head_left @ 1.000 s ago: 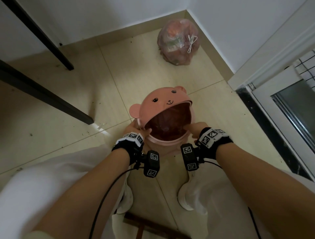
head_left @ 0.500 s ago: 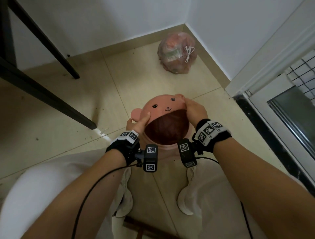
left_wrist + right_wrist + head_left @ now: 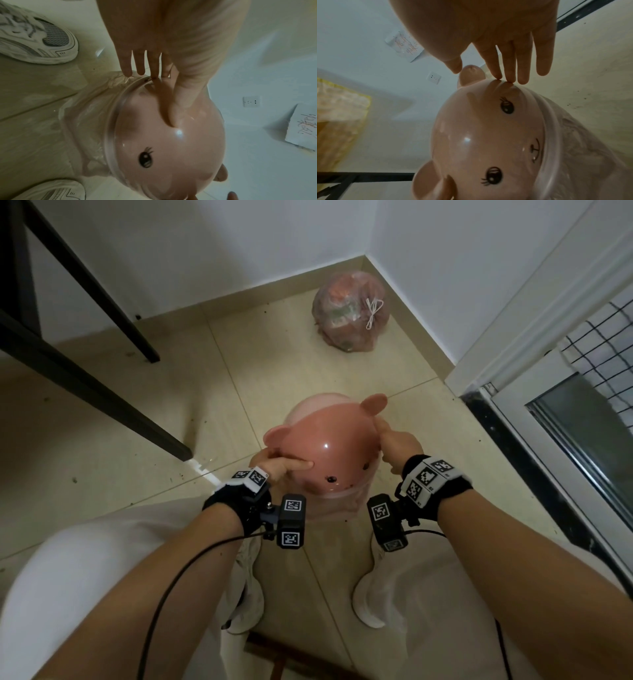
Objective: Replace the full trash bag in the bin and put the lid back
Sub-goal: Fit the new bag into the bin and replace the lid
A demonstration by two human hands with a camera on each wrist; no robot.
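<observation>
The pink bear-face lid (image 3: 325,446) (image 3: 163,148) (image 3: 479,135) sits on the bin (image 3: 335,505), its face turned toward me. A thin clear liner (image 3: 85,115) (image 3: 582,142) is folded over the bin's rim under the lid. My left hand (image 3: 284,467) (image 3: 154,60) is at the lid's left side, thumb flat on the dome and straight fingers touching the rim. My right hand (image 3: 394,440) (image 3: 505,60) touches the lid's right side with straight fingertips, beside one ear. The tied full trash bag (image 3: 349,313) lies on the floor in the far corner.
Black table legs (image 3: 85,392) slant across the floor at the left. A white door frame (image 3: 548,302) and a glass sliding door (image 3: 582,433) stand at the right. My white shoes (image 3: 246,604) flank the bin. A yellow bag (image 3: 339,108) shows in the right wrist view.
The lid has been turned round: its face, which pointed away from me, now points toward me. Both hands rose from the bin's rim to the lid's sides.
</observation>
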